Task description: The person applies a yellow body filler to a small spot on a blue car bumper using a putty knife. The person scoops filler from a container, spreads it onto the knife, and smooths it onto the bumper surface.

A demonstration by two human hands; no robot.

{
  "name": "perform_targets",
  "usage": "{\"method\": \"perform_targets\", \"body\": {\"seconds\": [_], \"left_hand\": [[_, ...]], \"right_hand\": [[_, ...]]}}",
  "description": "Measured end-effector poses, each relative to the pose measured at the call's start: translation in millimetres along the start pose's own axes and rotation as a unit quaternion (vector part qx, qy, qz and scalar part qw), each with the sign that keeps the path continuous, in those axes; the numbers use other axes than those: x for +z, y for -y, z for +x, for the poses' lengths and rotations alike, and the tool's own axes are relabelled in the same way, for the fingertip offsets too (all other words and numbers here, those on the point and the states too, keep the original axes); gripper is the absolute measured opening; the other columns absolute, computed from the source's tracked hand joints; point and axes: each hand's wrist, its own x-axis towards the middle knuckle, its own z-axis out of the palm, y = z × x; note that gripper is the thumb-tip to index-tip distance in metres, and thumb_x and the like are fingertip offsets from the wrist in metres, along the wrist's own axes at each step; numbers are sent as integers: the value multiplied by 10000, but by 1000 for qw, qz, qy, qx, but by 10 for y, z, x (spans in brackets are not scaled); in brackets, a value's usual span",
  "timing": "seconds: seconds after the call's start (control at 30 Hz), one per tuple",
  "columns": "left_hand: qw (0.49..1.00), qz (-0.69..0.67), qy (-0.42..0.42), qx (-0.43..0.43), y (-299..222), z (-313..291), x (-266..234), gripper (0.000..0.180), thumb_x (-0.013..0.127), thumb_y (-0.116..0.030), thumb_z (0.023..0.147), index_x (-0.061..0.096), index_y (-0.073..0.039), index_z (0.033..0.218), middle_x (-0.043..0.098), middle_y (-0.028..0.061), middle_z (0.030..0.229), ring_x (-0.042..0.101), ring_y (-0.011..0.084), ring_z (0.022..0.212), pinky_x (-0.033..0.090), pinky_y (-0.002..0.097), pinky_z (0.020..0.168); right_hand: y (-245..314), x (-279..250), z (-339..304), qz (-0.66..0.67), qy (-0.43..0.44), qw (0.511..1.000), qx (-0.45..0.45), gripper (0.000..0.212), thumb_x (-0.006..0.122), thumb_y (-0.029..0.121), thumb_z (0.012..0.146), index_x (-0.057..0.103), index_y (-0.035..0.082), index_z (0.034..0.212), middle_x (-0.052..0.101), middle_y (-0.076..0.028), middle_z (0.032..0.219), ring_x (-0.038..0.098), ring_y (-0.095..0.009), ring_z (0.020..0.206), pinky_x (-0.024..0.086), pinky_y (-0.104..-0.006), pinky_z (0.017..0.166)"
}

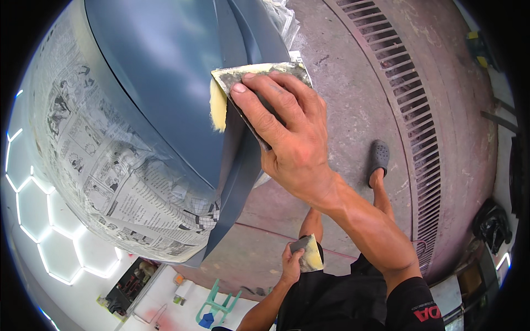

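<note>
My right hand (290,118) is closed on a wide, thin putty spreader (297,68) with a putty-smeared face and upper edge. Its fingers lie spread across the blade, which rests against the edge of a blue-grey car body panel (160,60). Along the blade's left side, a strip of pale yellow putty (218,107) lies on the panel. Lower down, near my black shorts, my left hand (291,266) grips a small flat putty plate (301,243). Yellow putty covers much of that plate, and the thumb presses on its face.
Taped newspaper masking (105,160) covers the car's surface left of the panel. A metal floor grate (406,88) curves along the right. My foot in a grey clog (379,156) stands on the concrete. Behind are a green plastic stool (218,303) and a tool shelf (130,284).
</note>
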Motion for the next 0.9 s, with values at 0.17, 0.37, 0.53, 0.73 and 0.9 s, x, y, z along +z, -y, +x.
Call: {"method": "perform_targets", "body": {"seconds": [0.17, 0.37, 0.53, 0.73, 0.9], "left_hand": [[1000, -11, -3, 1, -14, -5, 12, 127, 654, -55, 995, 620, -46, 1117, 660, -10, 1042, 591, 82, 992, 476, 268, 930], [1000, -10, 2, 0, -15, -2, -8, 144, 655, -54, 988, 617, -43, 1126, 659, -5, 1041, 592, 89, 986, 480, 272, 925], [1000, -15, 5, 1, -17, 3, -8, 150, 661, -61, 987, 615, -47, 1130, 657, -4, 1045, 592, 92, 986, 481, 273, 927], [1000, -29, -4, -4, 8, 0, -3, 151, 666, -66, 994, 609, -54, 1134, 656, -6, 1058, 592, 89, 990, 481, 271, 926], [1000, -23, 2, -1, 3, -10, 10, 141, 659, -56, 997, 612, -55, 1129, 661, -11, 1057, 595, 84, 991, 482, 268, 924]], "right_hand": [[107, -67, -131, -14, 21, 1000, -5, 563, 806, 44, 814, 736, 155, 1362, 683, -22, 1399, 609, -295, 1244, 460, -417, 976], [223, -85, -312, -42, 39, 998, -17, 523, 811, 67, 819, 758, 186, 1325, 676, -4, 1416, 608, -285, 1259, 460, -412, 969], [254, -48, -500, -58, 44, 997, -40, 514, 748, 136, 862, 717, 163, 1375, 625, -18, 1475, 558, -275, 1343, 434, -432, 1050], [378, -258, -462, -60, 60, 996, -23, 444, 799, 148, 844, 767, 196, 1284, 710, 12, 1342, 624, -249, 1242, 437, -399, 995], [270, -354, -159, -46, 46, 998, 8, 464, 803, 95, 813, 778, 181, 1269, 743, -16, 1275, 651, -256, 1191, 428, -383, 974]]}}
